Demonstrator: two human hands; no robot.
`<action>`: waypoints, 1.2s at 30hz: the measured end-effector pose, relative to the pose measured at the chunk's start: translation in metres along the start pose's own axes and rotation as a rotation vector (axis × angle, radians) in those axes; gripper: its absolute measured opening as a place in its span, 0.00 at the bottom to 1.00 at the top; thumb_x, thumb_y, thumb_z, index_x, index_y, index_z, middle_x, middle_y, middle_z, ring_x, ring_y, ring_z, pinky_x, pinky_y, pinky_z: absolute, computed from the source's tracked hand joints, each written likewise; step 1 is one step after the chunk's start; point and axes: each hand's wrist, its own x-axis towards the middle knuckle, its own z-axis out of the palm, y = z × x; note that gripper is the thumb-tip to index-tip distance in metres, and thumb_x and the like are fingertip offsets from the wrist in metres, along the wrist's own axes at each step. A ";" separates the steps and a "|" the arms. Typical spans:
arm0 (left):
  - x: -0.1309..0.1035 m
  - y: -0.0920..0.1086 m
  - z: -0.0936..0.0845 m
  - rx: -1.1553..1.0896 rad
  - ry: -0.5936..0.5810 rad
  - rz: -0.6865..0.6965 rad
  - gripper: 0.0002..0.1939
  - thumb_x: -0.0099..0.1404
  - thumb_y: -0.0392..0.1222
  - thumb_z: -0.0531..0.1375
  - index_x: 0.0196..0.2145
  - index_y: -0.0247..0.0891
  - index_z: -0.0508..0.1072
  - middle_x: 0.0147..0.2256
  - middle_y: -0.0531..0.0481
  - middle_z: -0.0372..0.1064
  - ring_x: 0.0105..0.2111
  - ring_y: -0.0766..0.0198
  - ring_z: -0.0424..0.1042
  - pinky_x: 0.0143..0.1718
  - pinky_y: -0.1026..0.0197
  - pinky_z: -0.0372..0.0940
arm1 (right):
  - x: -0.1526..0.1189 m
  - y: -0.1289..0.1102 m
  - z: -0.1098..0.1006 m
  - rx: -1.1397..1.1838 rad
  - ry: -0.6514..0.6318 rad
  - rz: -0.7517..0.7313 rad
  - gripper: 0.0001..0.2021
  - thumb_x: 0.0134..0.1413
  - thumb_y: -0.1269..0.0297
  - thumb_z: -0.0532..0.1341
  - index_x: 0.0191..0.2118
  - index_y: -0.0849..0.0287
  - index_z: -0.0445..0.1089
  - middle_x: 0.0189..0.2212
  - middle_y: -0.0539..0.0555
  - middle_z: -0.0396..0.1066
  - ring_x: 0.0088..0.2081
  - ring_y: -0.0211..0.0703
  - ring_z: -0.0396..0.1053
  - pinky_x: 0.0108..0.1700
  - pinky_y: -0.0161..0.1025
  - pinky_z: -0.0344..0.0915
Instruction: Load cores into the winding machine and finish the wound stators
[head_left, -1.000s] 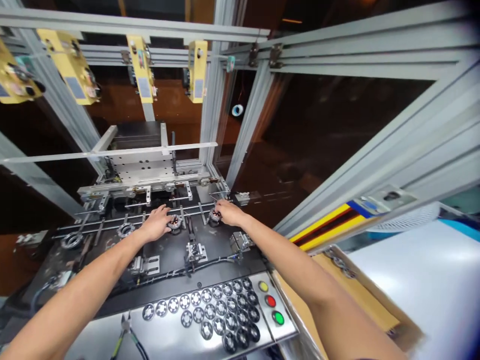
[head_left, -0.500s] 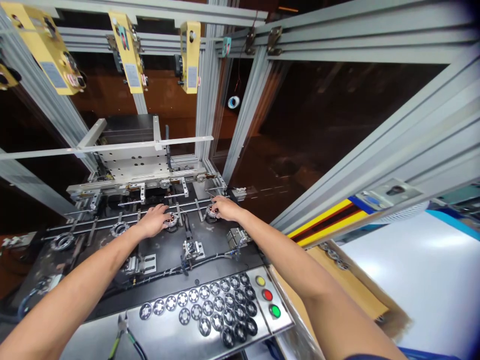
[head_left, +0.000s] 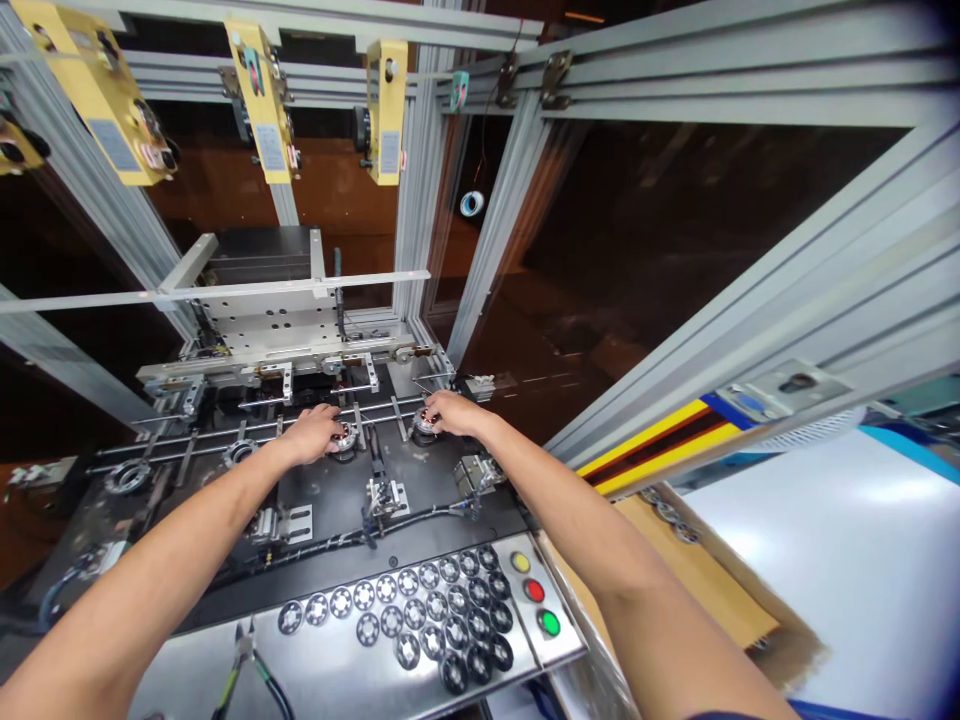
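My left hand (head_left: 313,434) reaches over the black machine bed, its fingers and thumb curled on the left side of a round stator (head_left: 345,438) with copper windings. That stator sits in a ring-shaped holder. Further right, my right hand (head_left: 451,413) has its bent fingertips on the right side of a second copper-wound stator (head_left: 425,426), also seated in a holder. My fingers cover part of each stator. Two more ring holders, one at the far left (head_left: 128,478) and one beside my left forearm (head_left: 241,453), stand in the same row.
Several black-rimmed stator cores (head_left: 409,612) lie in rows on the metal front panel (head_left: 337,680), beside green-handled cutters (head_left: 245,660). Yellow, red and green buttons (head_left: 550,623) are at its right end. Yellow wire tensioners (head_left: 386,115) hang above. A cardboard box (head_left: 697,590) stands at right.
Both hands stay at the same two stators, with only slight finger shifts. The whole view has moved slightly.
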 end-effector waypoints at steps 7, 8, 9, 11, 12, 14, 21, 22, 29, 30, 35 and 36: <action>0.000 0.001 -0.001 -0.061 0.062 -0.011 0.18 0.68 0.45 0.60 0.54 0.39 0.70 0.56 0.42 0.68 0.52 0.52 0.71 0.52 0.42 0.68 | -0.004 -0.005 -0.006 0.000 -0.048 -0.013 0.14 0.64 0.60 0.62 0.51 0.60 0.70 0.50 0.57 0.71 0.47 0.47 0.72 0.48 0.49 0.73; -0.001 0.003 -0.003 -0.070 0.090 -0.014 0.18 0.68 0.45 0.60 0.54 0.39 0.70 0.56 0.42 0.68 0.52 0.52 0.71 0.52 0.42 0.68 | -0.004 -0.006 -0.007 -0.004 -0.045 -0.012 0.13 0.64 0.60 0.61 0.51 0.60 0.70 0.50 0.57 0.71 0.47 0.47 0.72 0.48 0.48 0.73; -0.002 0.005 -0.005 -0.080 0.122 -0.017 0.18 0.68 0.45 0.61 0.54 0.39 0.70 0.56 0.42 0.68 0.52 0.52 0.71 0.52 0.42 0.68 | -0.003 -0.008 -0.008 -0.008 -0.040 -0.011 0.13 0.65 0.60 0.61 0.51 0.60 0.70 0.50 0.56 0.71 0.47 0.47 0.72 0.48 0.48 0.73; -0.010 0.011 -0.013 -0.105 0.201 -0.021 0.18 0.68 0.44 0.61 0.53 0.38 0.71 0.56 0.42 0.68 0.53 0.51 0.70 0.53 0.41 0.67 | -0.002 -0.012 -0.010 -0.018 -0.019 -0.010 0.13 0.65 0.60 0.61 0.51 0.60 0.70 0.50 0.56 0.71 0.46 0.46 0.73 0.47 0.48 0.73; -0.019 0.015 -0.019 -0.122 0.248 -0.024 0.17 0.68 0.44 0.61 0.53 0.38 0.71 0.57 0.42 0.67 0.55 0.50 0.69 0.54 0.40 0.66 | -0.003 -0.014 -0.012 -0.023 -0.005 -0.013 0.13 0.65 0.60 0.61 0.51 0.60 0.70 0.49 0.56 0.71 0.46 0.46 0.73 0.47 0.48 0.73; -0.050 0.024 -0.032 -0.167 0.347 -0.036 0.13 0.69 0.42 0.59 0.49 0.38 0.74 0.61 0.41 0.64 0.60 0.48 0.63 0.59 0.38 0.61 | -0.008 -0.017 -0.017 -0.032 0.030 -0.025 0.13 0.65 0.60 0.61 0.51 0.61 0.70 0.49 0.56 0.72 0.45 0.45 0.73 0.47 0.48 0.73; -0.277 0.060 -0.005 -0.336 0.627 -0.341 0.14 0.73 0.43 0.51 0.46 0.39 0.74 0.66 0.40 0.56 0.66 0.51 0.56 0.65 0.45 0.55 | -0.065 -0.081 -0.024 -0.021 0.257 -0.162 0.09 0.63 0.70 0.55 0.39 0.62 0.73 0.57 0.68 0.66 0.60 0.61 0.64 0.61 0.62 0.62; -0.311 0.066 0.016 -0.355 0.620 -0.441 0.13 0.72 0.43 0.51 0.47 0.40 0.74 0.65 0.41 0.57 0.64 0.52 0.59 0.63 0.47 0.58 | -0.074 -0.107 -0.015 0.004 0.293 -0.235 0.09 0.63 0.69 0.55 0.42 0.59 0.73 0.60 0.66 0.63 0.62 0.60 0.61 0.62 0.61 0.61; -0.431 0.101 0.167 -0.242 0.424 -0.722 0.15 0.70 0.42 0.52 0.38 0.42 0.79 0.57 0.37 0.69 0.58 0.43 0.67 0.53 0.39 0.67 | -0.090 -0.353 0.130 0.112 0.082 -0.840 0.11 0.63 0.72 0.55 0.45 0.62 0.73 0.63 0.67 0.61 0.67 0.59 0.53 0.60 0.58 0.65; -0.433 0.102 0.179 -0.229 0.409 -0.725 0.14 0.70 0.41 0.53 0.39 0.43 0.79 0.58 0.37 0.69 0.58 0.43 0.66 0.53 0.38 0.66 | -0.085 -0.378 0.149 0.101 0.053 -0.876 0.09 0.62 0.73 0.57 0.43 0.63 0.74 0.63 0.67 0.61 0.67 0.60 0.53 0.58 0.57 0.66; -0.418 0.101 0.208 -0.212 0.417 -0.735 0.14 0.70 0.38 0.53 0.40 0.41 0.79 0.59 0.34 0.67 0.61 0.40 0.63 0.56 0.36 0.63 | -0.065 -0.441 0.198 0.041 -0.003 -0.886 0.09 0.62 0.73 0.58 0.41 0.70 0.75 0.63 0.73 0.60 0.67 0.64 0.52 0.60 0.58 0.62; -0.415 0.099 0.210 -0.218 0.433 -0.741 0.13 0.69 0.38 0.53 0.40 0.40 0.79 0.59 0.34 0.68 0.60 0.40 0.63 0.56 0.36 0.63 | -0.064 -0.443 0.200 0.031 -0.001 -0.868 0.09 0.62 0.73 0.57 0.42 0.70 0.74 0.63 0.73 0.60 0.67 0.63 0.52 0.60 0.58 0.62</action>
